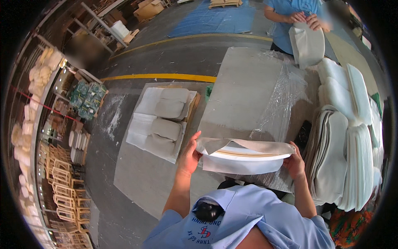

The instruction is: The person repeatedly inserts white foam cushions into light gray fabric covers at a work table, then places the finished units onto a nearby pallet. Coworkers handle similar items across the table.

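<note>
Pad cover point(261, 145): matt cloth. Table wrap point(286, 89): glossy, crinkled plastic. Chair frames point(66, 176): wood.

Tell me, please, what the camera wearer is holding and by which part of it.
A curved white pad topped with grey-beige fabric, held by its two ends: left grip at the left end, right grip at the right.

A flat blue plastic sheet point(211, 18) is spread on the grey floor point(166, 56), which is crossed by painted yellow lines point(159, 76). A brown cardboard box point(149, 10) is set near a grey-framed rack point(103, 24). At left, plastic-wrapped greenish bundles point(86, 97) are stacked near pale wooden chair frames point(67, 189).
</note>
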Action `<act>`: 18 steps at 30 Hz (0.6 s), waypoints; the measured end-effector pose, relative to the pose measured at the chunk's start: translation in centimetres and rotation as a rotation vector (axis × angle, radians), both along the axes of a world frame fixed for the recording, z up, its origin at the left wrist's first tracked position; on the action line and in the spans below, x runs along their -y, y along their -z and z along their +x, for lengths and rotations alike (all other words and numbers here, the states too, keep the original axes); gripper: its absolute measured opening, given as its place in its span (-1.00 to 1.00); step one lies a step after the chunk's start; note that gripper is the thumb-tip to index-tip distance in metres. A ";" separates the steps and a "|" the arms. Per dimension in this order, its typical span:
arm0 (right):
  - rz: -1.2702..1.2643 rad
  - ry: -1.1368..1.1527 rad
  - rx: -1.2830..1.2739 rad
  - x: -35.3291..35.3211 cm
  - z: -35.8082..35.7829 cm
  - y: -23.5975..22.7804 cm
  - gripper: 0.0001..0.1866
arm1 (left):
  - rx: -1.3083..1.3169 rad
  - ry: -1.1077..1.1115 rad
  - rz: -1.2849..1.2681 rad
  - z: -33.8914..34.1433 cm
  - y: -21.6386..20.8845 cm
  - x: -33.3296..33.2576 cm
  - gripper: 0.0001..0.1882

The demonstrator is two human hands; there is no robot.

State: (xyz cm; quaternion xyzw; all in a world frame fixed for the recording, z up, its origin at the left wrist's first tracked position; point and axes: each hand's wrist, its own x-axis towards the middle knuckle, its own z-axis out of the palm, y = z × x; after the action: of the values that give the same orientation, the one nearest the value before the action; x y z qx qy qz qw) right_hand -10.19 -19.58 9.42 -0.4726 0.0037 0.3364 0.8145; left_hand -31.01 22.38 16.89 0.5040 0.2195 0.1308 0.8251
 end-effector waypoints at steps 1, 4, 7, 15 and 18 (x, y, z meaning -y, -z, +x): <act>0.013 0.029 -0.029 0.3 -0.3 0.2 -0.32 | 0.022 -0.020 -0.016 -0.1 0.2 0.4 -0.38; 0.039 0.051 -0.090 -0.7 -1.5 0.1 -0.33 | 0.017 -0.141 -0.077 -1.4 1.5 0.6 -0.40; 0.130 -0.024 -0.157 -0.2 -3.3 -0.2 -0.38 | -0.065 -0.249 -0.193 -4.7 4.2 1.0 -0.38; -0.167 -0.010 -0.241 0.3 -6.7 3.5 -0.37 | -0.422 -0.201 -0.243 -11.0 7.3 5.5 -0.41; -0.135 -0.074 -0.245 -0.1 -6.9 3.8 -0.35 | -0.425 -0.166 -0.315 -13.2 8.6 6.8 -0.32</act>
State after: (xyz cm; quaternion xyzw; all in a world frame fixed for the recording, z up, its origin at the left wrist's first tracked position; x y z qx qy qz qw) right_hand -17.09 -19.45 5.64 -0.4817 0.1082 0.4202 0.7614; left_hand -44.25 15.53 8.33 0.3661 0.4460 0.0536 0.8150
